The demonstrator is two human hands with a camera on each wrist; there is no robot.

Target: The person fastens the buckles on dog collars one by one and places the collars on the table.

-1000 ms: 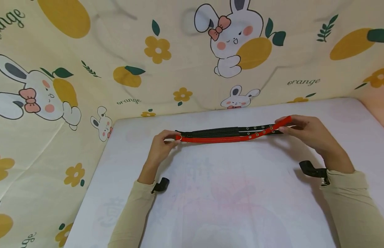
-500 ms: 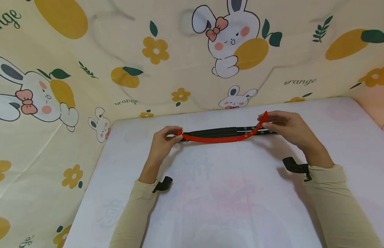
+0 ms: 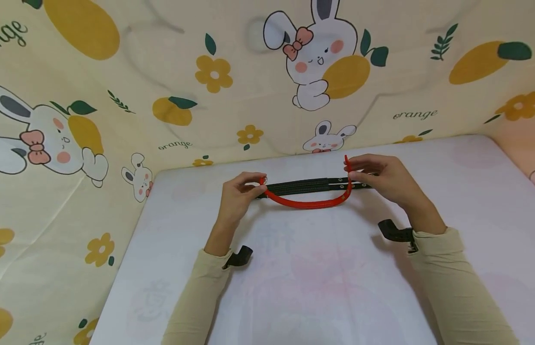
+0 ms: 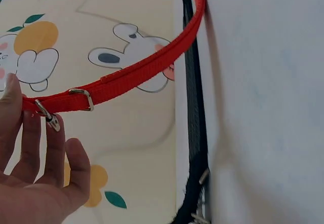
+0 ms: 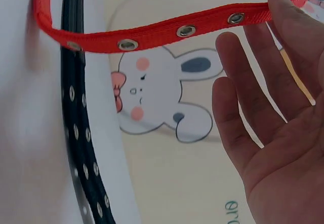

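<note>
Both hands [image 3: 239,194] [image 3: 379,177] pinching the red belt's [image 3: 308,203] ends near table's [image 3: 293,268] far edge.

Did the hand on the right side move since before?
Yes. The right hand slid left along the black belt lying on the table, toward the left hand, so the red collar now sags in a curve.

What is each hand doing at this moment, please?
Left hand: pinches the buckle end of the red collar.
Right hand: pinches the collar's eyelet end.
</note>
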